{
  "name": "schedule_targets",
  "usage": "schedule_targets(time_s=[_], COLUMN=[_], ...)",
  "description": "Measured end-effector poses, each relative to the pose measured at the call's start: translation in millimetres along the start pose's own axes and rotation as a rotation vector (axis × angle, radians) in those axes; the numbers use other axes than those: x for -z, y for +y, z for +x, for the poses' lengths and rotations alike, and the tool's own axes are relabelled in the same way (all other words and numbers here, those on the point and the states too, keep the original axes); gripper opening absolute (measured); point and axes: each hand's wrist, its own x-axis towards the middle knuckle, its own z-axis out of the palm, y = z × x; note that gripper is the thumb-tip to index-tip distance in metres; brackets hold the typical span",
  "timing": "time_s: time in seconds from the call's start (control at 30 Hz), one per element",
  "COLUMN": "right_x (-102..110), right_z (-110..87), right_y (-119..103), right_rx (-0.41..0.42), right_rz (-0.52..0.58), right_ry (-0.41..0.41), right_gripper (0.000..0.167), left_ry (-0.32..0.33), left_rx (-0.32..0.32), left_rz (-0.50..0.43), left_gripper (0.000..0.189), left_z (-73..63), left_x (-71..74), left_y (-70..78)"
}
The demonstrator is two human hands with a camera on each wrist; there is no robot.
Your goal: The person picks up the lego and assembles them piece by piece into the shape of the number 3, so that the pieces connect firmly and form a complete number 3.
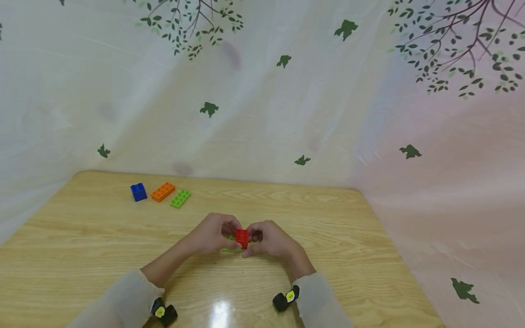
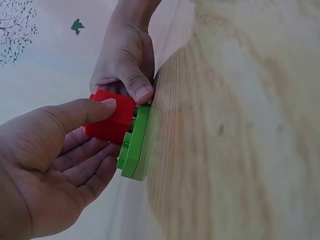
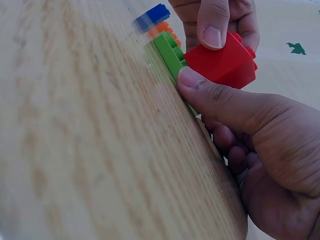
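Cloth (image 1: 262, 136) with printed branches and leaves filled the upper part of the head view. Below it, on a wooden table (image 1: 102, 237), a blue brick (image 1: 139, 193), an orange brick (image 1: 163, 192) and a lime brick (image 1: 180, 199) lay near one another, left of centre. Just below the middle of the frame, the left hand (image 1: 213, 234) and right hand (image 1: 272, 239) met around a red block (image 1: 242, 236), with a green plate (image 1: 230, 250) showing beneath it.

From the left wrist, the left hand pinched the red block left of centre, its thumb flat on one face. The block stood against the green plate's studs, some of them visible; I cannot tell whether it was fully seated.

From the right wrist, the right hand, at lower right, gripped the green plate, its thumb beside the red block and its other fingers curled, partly hidden. The left thumb pressed the block at upper right. Blue and orange bricks showed at upper left.
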Motion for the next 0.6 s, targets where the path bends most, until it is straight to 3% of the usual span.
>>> schedule_targets(time_s=[0.6], right_x=[0.3], right_z=[1.1], right_y=[0.3], right_rx=[0.006], right_rz=[0.027], right_ry=[-0.008], right_gripper=[0.025], left_ry=[0.017], left_rx=[0.007], left_rz=[0.0], left_gripper=[0.025], left_z=[0.1], left_x=[-1.2], left_y=[0.5])
